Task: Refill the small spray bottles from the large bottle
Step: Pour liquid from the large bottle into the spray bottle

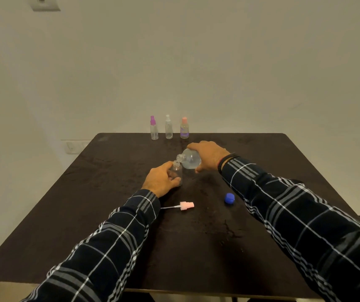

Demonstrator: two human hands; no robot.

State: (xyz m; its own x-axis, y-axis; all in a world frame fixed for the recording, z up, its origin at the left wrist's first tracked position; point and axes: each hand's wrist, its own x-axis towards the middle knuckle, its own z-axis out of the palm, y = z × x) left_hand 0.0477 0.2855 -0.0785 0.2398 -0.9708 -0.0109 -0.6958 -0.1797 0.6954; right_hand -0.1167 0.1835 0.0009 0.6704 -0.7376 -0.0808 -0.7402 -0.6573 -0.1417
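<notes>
Small clear uncapped plastic bottle (177, 171): stood upright near the middle of the dark brown counter (109, 192). It is gripped round its body by the left hand (162, 180), fingers (167, 165) curled on it.

Large clear round-bodied bottle (190, 159): uncapped, clear liquid seen inside. It is held off the counter by the right hand (207, 155), whose fingers (193, 146) are wrapped over the top of the body with the thumb beneath. The bottle is tipped leftward, its mouth just above and beside the small bottle's mouth. Whether liquid is passing between them cannot be told.

Pink spray pump head with white dip tube (186, 205): laid flat on the counter, nearer the person than the left hand.

Blue screw cap (229, 198): set to the right of the pump head, beside the right forearm.

Three capped small spray bottles are stood in a row at the far counter edge, well apart from the hands: purple-topped spray bottle (154, 128), white-topped spray bottle (168, 127), pink-topped spray bottle (184, 128).
</notes>
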